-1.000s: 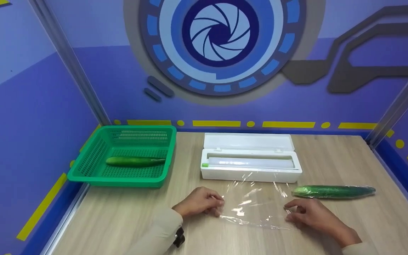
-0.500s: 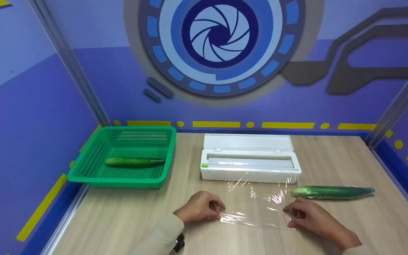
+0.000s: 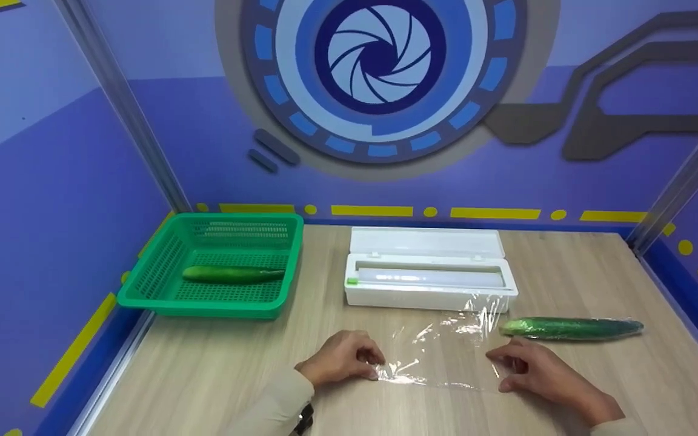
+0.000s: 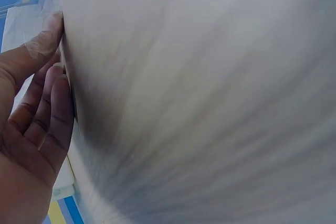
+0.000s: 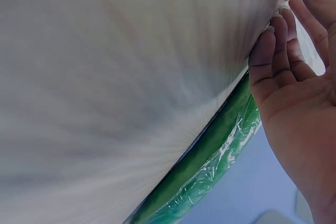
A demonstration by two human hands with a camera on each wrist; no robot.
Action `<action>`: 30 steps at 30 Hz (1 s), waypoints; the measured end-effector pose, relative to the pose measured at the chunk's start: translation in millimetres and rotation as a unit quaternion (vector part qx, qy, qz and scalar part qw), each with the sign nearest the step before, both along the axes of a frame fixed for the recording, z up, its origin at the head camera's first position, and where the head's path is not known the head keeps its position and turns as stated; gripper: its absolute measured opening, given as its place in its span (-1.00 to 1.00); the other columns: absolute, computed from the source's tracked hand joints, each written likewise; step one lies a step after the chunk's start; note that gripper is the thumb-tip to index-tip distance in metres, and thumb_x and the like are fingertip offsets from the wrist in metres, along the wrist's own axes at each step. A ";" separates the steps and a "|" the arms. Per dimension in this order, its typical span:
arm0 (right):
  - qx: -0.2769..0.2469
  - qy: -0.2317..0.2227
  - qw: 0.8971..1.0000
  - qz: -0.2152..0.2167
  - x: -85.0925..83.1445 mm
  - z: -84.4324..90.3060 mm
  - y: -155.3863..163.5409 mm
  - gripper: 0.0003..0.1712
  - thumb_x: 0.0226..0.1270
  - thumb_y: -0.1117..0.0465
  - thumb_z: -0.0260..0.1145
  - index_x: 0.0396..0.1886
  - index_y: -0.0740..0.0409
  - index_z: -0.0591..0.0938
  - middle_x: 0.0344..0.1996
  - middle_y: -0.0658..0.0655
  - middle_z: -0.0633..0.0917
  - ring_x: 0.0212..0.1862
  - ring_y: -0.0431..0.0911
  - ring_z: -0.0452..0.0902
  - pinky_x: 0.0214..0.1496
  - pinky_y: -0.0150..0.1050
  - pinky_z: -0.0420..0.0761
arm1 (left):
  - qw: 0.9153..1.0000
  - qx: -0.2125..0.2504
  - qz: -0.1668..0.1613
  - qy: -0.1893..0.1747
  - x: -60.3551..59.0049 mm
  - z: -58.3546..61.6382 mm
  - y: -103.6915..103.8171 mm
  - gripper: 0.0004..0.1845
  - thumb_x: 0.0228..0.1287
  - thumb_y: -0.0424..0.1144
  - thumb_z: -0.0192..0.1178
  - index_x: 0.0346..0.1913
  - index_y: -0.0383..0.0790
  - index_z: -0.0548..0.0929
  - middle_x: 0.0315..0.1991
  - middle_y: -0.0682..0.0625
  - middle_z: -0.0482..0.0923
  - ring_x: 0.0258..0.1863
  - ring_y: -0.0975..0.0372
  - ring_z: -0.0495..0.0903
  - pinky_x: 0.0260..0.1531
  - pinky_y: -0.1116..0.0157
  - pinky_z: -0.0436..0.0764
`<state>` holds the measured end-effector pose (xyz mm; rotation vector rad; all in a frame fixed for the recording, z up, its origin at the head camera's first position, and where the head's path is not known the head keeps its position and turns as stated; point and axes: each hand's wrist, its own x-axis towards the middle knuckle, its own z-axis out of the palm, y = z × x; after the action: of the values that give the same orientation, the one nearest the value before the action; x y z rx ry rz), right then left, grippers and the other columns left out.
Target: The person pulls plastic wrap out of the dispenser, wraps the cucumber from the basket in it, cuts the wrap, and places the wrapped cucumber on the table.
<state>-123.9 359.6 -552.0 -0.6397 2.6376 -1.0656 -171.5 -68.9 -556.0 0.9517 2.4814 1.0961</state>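
Observation:
A sheet of clear plastic wrap point(image 3: 437, 363) runs from the roll point(image 3: 428, 277) in a white box point(image 3: 428, 298) across the table toward me. My left hand point(image 3: 340, 358) touches its near left corner, thumb and fingers apart; film clings over the thumb point(image 4: 39, 45) in the left wrist view. At the right edge of the wrap, my right hand point(image 3: 546, 374) rests with index finger and thumb spread. Just beyond that hand lies a film-wrapped cucumber point(image 3: 570, 328), also visible below the fingers point(image 5: 281, 56) in the right wrist view.
At the left stands a green basket point(image 3: 203, 310) holding one bare cucumber point(image 3: 228, 275). The box's lid point(image 3: 425, 242) is raised at the back. Blue panels point(image 3: 34, 242) wall in the wooden table point(image 3: 191, 375) at the sides and back.
The left hand has shifted slightly nearer, its thumb and index finger now farther apart. The right thumb has also moved away from its index finger. Glints on the wrap have shifted.

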 end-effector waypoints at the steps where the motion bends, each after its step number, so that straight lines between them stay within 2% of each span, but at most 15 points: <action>1: 0.000 -0.001 1.000 0.001 0.1 0.0 0.3 -0.44 0.21 0.05 0.64 0.18 0.12 0.76 -0.13 0.00 0.57 -0.13 -0.19 0.47 -0.14 -0.31 0.51 | 1.000 -0.001 0.002 -0.001 0.3 0.4 0.1 -0.77 0.07 -0.32 0.65 -0.18 -0.13 0.88 -0.33 0.18 0.63 -0.31 0.47 0.57 -0.22 0.48 0.56; 8: 0.001 -0.007 1.000 0.012 0.3 0.2 5.3 -0.41 0.20 0.06 0.65 0.20 0.14 0.75 -0.15 0.00 0.56 -0.15 -0.21 0.44 -0.18 -0.32 0.48 | 1.000 -0.008 0.015 0.001 5.2 0.0 2.9 -0.77 0.07 -0.29 0.66 -0.20 -0.09 0.88 -0.35 0.21 0.64 -0.34 0.48 0.56 -0.24 0.48 0.54; 15: -0.022 0.037 0.998 0.036 2.5 -3.1 10.0 -0.41 0.20 0.05 0.64 0.18 0.20 0.75 -0.17 -0.03 0.55 -0.18 -0.21 0.43 -0.22 -0.33 0.45 | 0.999 -0.014 0.027 0.024 12.3 0.5 5.9 -0.78 0.07 -0.26 0.67 -0.21 -0.05 0.87 -0.39 0.20 0.66 -0.38 0.48 0.55 -0.28 0.49 0.50; 20: -0.027 0.046 0.998 0.040 4.9 -4.1 11.6 -0.41 0.22 0.06 0.63 0.21 0.20 0.74 -0.18 -0.04 0.53 -0.19 -0.21 0.43 -0.23 -0.34 0.44 | 0.999 -0.018 0.033 0.025 17.5 0.6 7.0 -0.77 0.06 -0.22 0.68 -0.20 -0.03 0.87 -0.39 0.23 0.65 -0.38 0.49 0.54 -0.27 0.48 0.49; 24: -0.021 0.029 0.999 0.034 5.6 -3.4 12.0 -0.40 0.24 0.04 0.62 0.24 0.18 0.73 -0.17 -0.02 0.52 -0.17 -0.21 0.43 -0.22 -0.33 0.45 | 0.999 -0.020 0.037 0.028 19.8 0.2 7.6 -0.76 0.06 -0.19 0.67 -0.19 -0.02 0.87 -0.39 0.24 0.65 -0.38 0.49 0.54 -0.27 0.47 0.51; 30: -0.008 -0.010 1.000 0.023 7.6 -2.1 11.3 -0.38 0.27 0.02 0.60 0.29 0.12 0.72 -0.15 0.01 0.51 -0.14 -0.22 0.43 -0.19 -0.33 0.46 | 0.999 -0.012 0.037 0.005 22.4 -1.2 8.1 -0.77 0.09 -0.21 0.65 -0.18 -0.02 0.86 -0.40 0.27 0.64 -0.40 0.53 0.51 -0.28 0.48 0.50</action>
<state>-116.3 370.8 -554.2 -0.6849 2.5871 -1.0759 -149.1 -60.9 -557.2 0.8670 2.5500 1.0830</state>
